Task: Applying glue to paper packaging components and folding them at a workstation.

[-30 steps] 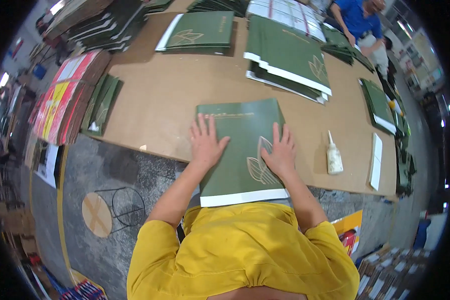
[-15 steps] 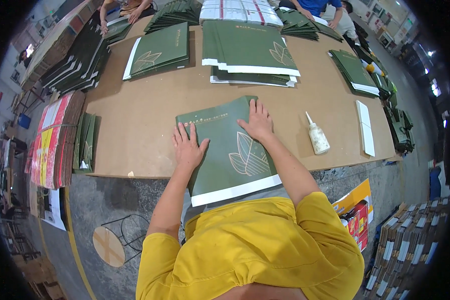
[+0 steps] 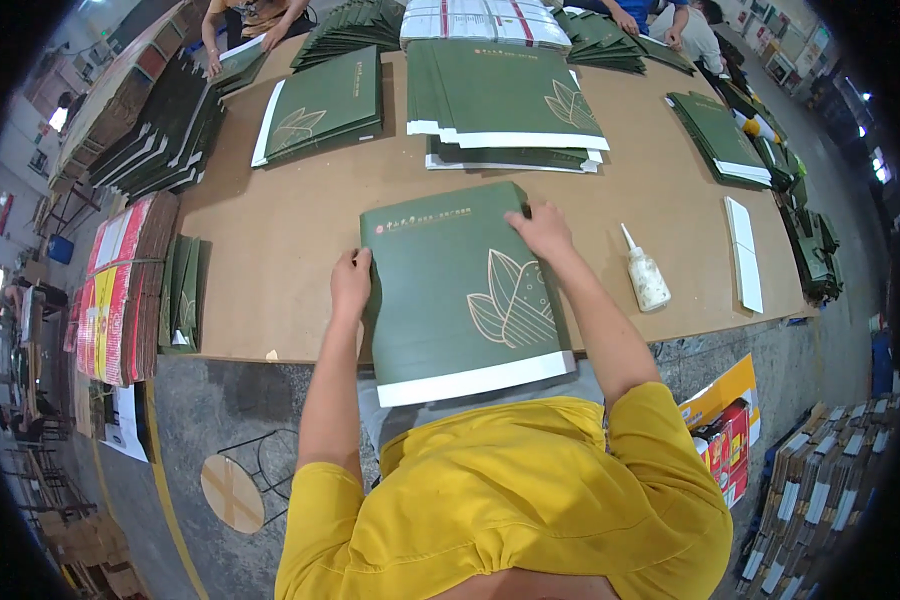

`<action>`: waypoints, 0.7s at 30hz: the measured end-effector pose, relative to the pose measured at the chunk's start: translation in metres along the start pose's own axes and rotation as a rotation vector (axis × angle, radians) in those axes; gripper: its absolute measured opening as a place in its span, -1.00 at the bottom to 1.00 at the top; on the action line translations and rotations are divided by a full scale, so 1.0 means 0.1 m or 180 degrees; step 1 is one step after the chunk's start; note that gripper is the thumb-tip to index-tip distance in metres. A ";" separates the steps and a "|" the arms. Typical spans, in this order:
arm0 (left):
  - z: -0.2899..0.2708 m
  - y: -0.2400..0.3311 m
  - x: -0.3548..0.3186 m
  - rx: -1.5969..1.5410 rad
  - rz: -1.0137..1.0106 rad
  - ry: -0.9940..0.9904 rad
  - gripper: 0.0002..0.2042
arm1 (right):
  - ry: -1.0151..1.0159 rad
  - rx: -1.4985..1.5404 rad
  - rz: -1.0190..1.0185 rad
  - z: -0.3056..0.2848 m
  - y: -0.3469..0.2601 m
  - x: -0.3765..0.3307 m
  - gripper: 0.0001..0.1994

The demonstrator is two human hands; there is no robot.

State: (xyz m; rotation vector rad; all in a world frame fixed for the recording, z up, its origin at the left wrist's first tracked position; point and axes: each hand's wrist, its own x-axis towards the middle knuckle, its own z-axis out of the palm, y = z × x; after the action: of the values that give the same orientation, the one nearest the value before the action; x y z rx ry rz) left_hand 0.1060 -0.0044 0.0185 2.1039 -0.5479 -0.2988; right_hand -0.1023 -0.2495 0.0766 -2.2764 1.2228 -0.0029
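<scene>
Now holding bag [image 3: 440,285] by edges w/ L hand [image 3: 350,283] + R hand [image 3: 544,232], grip narrow vs. flat palms 0.5 s ago, i.e. handling, not pressing.

Brown table [image 3: 280,240] with green stacks [image 3: 495,90], bottle [image 3: 649,284]

At the left edge of the green bag [image 3: 430,290], the fingertips of the left hand [image 3: 350,288] cannot be made out. Beyond the bag, the view's upper edge cuts off a white bundle [image 3: 485,22] and a co-worker in blue [image 3: 660,16].
</scene>
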 end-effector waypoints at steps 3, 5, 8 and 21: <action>0.11 0.20 0.20 -0.0618 -0.0224 -0.0490 -0.56 | -0.0095 0.0776 0.0218 -0.06 0.09 0.30 -0.36; 0.28 0.16 0.31 0.0202 0.0101 -0.0287 -0.54 | 0.0229 0.0650 0.0382 -0.02 0.03 0.38 -0.39; 0.37 0.36 0.23 0.0539 0.0172 -0.0241 -0.53 | 0.0714 0.0515 0.0578 0.03 -0.01 0.36 -0.44; 0.65 0.29 0.24 0.2436 0.1967 -0.0936 -0.48 | 0.1727 -0.1364 -0.0617 0.59 0.25 0.51 -0.88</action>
State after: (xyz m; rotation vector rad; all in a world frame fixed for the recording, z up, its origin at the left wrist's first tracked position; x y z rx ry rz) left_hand 0.0928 -0.0773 0.0071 2.4614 -1.6483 -0.0279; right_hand -0.0766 -0.2727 0.0020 -2.8824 1.3515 -0.5049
